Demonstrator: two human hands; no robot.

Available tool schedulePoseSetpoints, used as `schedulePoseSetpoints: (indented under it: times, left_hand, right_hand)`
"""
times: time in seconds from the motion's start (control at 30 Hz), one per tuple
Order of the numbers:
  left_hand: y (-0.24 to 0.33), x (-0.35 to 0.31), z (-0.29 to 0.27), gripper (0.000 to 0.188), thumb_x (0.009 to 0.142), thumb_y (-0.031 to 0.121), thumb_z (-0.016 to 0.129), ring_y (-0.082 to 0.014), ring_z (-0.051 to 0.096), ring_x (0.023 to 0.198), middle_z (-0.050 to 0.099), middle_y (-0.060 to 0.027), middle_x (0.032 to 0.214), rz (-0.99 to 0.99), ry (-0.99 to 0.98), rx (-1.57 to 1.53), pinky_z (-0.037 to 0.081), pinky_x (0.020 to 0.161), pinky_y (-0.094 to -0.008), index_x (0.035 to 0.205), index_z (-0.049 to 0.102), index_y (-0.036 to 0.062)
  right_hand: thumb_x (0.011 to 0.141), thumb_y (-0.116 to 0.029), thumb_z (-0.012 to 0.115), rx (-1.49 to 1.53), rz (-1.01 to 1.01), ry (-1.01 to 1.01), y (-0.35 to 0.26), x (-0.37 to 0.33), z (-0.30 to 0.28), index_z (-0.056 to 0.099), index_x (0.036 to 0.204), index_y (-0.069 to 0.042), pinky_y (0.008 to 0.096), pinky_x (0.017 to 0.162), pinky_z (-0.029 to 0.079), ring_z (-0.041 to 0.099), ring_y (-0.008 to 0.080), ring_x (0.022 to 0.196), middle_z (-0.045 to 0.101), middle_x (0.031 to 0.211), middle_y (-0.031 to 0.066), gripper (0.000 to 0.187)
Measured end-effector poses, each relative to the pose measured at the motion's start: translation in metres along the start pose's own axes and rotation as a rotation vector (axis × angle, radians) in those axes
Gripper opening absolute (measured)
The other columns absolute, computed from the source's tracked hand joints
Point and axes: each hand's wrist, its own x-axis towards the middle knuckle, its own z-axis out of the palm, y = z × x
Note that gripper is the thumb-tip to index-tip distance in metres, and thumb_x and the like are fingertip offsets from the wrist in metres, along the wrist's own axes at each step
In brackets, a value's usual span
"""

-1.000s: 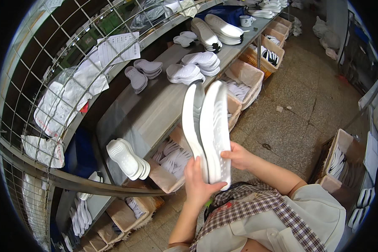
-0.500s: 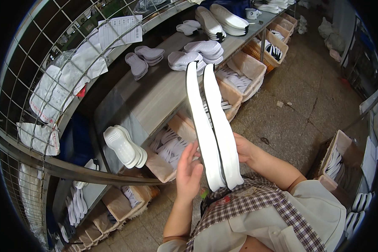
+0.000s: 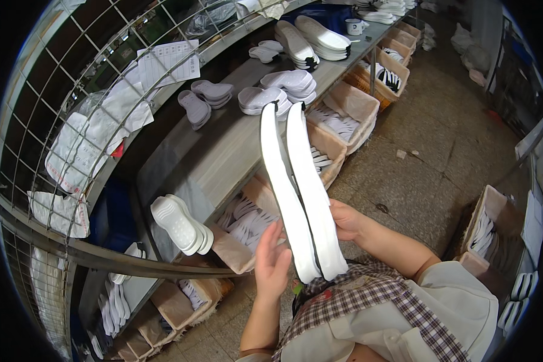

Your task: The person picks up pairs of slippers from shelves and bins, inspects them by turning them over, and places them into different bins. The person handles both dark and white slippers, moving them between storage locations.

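Note:
Two long white shoe soles with black edging and black tips stand side by side on edge in front of me. My right hand grips their right side, with its fingertips partly hidden behind the soles. My left hand is beside the lower left side, palm turned toward them and fingers apart. Whether its fingertips touch the left sole cannot be made out. A stack of white soles rests on the near end of the bench to the left.
The grey bench carries several more stacks of soles and a white mug. Lined baskets of soles stand beneath it. A wire mesh frame curves along the left. Another basket stands at right.
The two soles have tilted slightly, their far tips now lower in view. The bench and baskets have shifted a little in the picture. Both hands keep much the same pose.

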Motion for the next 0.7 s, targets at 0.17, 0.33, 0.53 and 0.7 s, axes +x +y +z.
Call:
schedulePoseSetpoints:
  times: [0.17, 0.33, 0.53, 0.7]
  left_hand:
    - [-0.001, 0.002, -0.001, 0.053, 0.089, 0.005, 0.051, -0.0225, 0.042, 0.121, 0.037, -0.0183, 0.14, 0.047, -0.016, 0.019, 0.037, 0.099, -0.0347, 0.137, 0.03, -0.0036]
    - [-0.003, 0.005, -0.001, 0.051, 0.092, 0.014, 0.05, -0.0252, 0.039, 0.126, 0.042, -0.0189, 0.135, -0.024, 0.063, 0.051, 0.032, 0.104, -0.0364, 0.136, 0.032, -0.0048]
    - [-0.007, 0.01, 0.002, 0.051, 0.091, 0.013, 0.049, -0.0246, 0.041, 0.124, 0.043, -0.0182, 0.133, -0.088, 0.1, 0.005, 0.033, 0.103, -0.0366, 0.136, 0.032, -0.0041]
    - [-0.003, 0.024, -0.005, 0.063, 0.088, 0.01, 0.051, -0.0281, 0.036, 0.126, 0.032, -0.0211, 0.139, -0.167, 0.128, 0.114, 0.032, 0.104, -0.0392, 0.142, 0.019, 0.001]
  right_hand:
    - [0.093, -0.021, 0.052, -0.041, 0.013, 0.088, 0.0, -0.002, 0.001, 0.044, 0.127, 0.003, 0.0347, 0.086, 0.053, 0.061, 0.022, 0.102, 0.058, 0.117, 0.0141, 0.042]
    - [0.094, -0.019, 0.051, 0.067, 0.042, 0.139, 0.002, -0.004, 0.002, 0.045, 0.126, 0.003, 0.0359, 0.082, 0.055, 0.064, 0.0227, 0.098, 0.06, 0.116, 0.0161, 0.04]
    - [0.095, -0.022, 0.048, 0.096, 0.094, 0.187, 0.006, -0.005, 0.003, 0.044, 0.127, 0.004, 0.0367, 0.085, 0.054, 0.063, 0.0237, 0.101, 0.059, 0.117, 0.0163, 0.042]
    - [0.09, -0.023, 0.056, -0.126, 0.127, 0.331, 0.001, 0.0, 0.008, 0.045, 0.126, 0.005, 0.0357, 0.085, 0.053, 0.063, 0.0251, 0.099, 0.059, 0.115, 0.0174, 0.046]
